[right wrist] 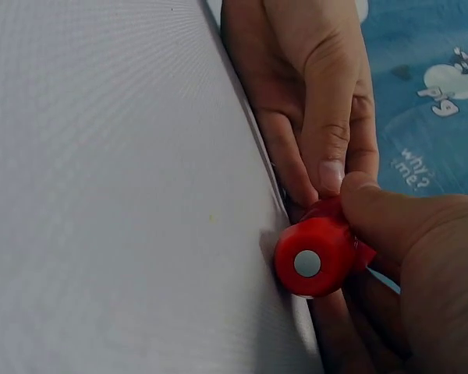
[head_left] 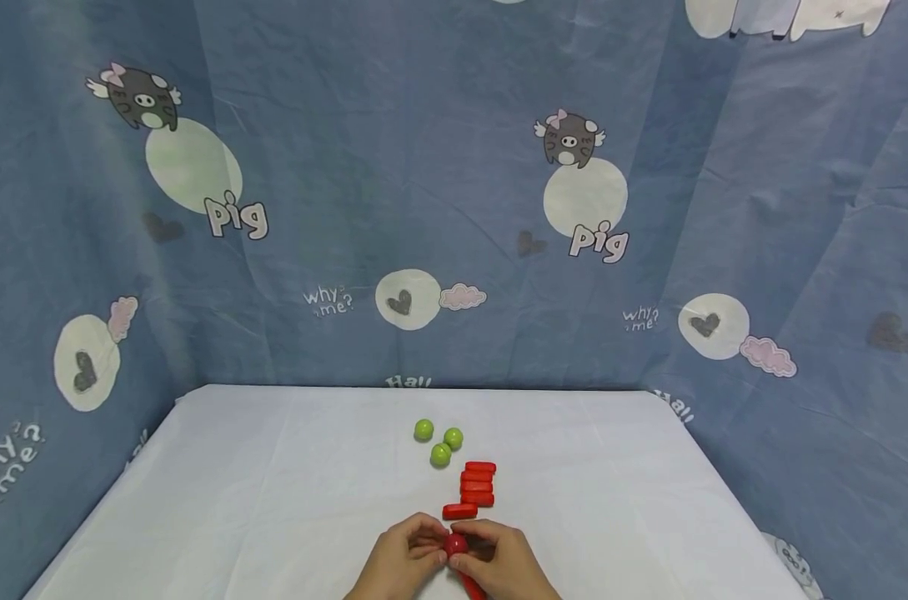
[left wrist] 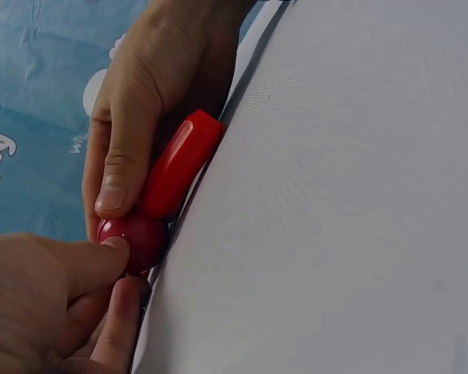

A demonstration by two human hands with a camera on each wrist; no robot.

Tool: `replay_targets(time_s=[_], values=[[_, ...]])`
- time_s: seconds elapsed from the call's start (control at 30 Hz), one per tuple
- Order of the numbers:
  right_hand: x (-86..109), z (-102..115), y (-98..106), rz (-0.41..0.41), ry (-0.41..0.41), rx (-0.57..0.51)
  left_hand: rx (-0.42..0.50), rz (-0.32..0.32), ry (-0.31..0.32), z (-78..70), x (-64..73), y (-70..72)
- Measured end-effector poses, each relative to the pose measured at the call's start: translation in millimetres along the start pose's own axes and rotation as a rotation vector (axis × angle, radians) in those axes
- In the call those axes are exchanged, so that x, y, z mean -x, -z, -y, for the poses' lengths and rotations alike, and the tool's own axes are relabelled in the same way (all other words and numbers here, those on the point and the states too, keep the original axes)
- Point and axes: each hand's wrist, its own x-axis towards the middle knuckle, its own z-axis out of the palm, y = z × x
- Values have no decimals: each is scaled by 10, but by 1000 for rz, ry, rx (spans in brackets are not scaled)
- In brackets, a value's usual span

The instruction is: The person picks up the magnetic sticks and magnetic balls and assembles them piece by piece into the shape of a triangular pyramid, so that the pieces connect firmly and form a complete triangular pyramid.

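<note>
A glossy red ball (head_left: 456, 544) sits between both hands near the table's front edge. A ribbed red rod (left wrist: 183, 167) joins the ball and points toward the body; its end has a silver disc in the right wrist view. My left hand (head_left: 403, 557) pinches the ball, thumb lying on its side. From the other side, my right hand (head_left: 509, 562) grips with thumb and fingertips right where ball and rod meet. Under the right thumb shows a cornered red edge (right wrist: 366, 254), like another rod, mostly hidden by the fingers.
Just beyond the hands, several red rods (head_left: 477, 487) lie in a loose column on the white tabletop (head_left: 311, 483). Behind them rest three green balls (head_left: 440, 455). A blue printed curtain (head_left: 423, 208) hangs around the table's back and sides.
</note>
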Motion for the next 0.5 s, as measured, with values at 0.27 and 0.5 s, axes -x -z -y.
replay_targets(time_s=[0.27, 0.5], values=[[-3, 8, -39, -63, 17, 87, 12, -17, 23, -5, -17, -19], [-1, 63, -41, -122, -39, 148, -27, -76, -9, -7, -30, -13]])
